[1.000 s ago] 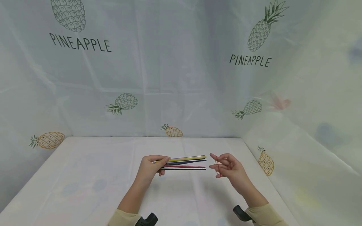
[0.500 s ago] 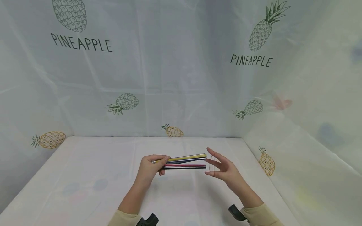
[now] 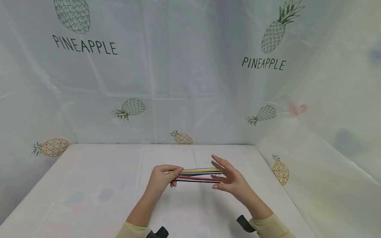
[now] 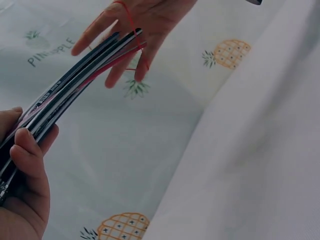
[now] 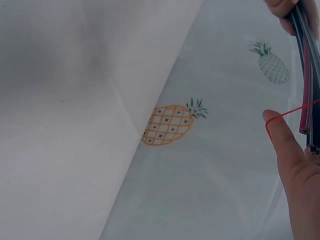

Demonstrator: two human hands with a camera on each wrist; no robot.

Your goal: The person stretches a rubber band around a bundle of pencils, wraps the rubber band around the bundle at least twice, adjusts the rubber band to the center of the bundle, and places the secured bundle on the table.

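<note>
Several slim, straight, shiny-looking pencils [image 4: 67,90], clamped by the fingers of the left hand [image 3: 163,177], reach among the spread fingers of the right hand [image 3: 230,180], which stretch a thin red elastic loop [image 5: 292,110]. Apparent step: encircling the pencils' ends; next, I judge, the loop must slide leftward, taut.

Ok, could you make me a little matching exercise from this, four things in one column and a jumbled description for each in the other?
Column one:
1. Left hand
2. Band
3. Right sleeve
4. Table

Column two:
A. Beige
B. Red, stretched across spread fingers of the right hand
C. White, beneath both hands
D. Gripping the pencils

Right pairs: 1-D, 2-B, 3-A, 4-C.
</note>
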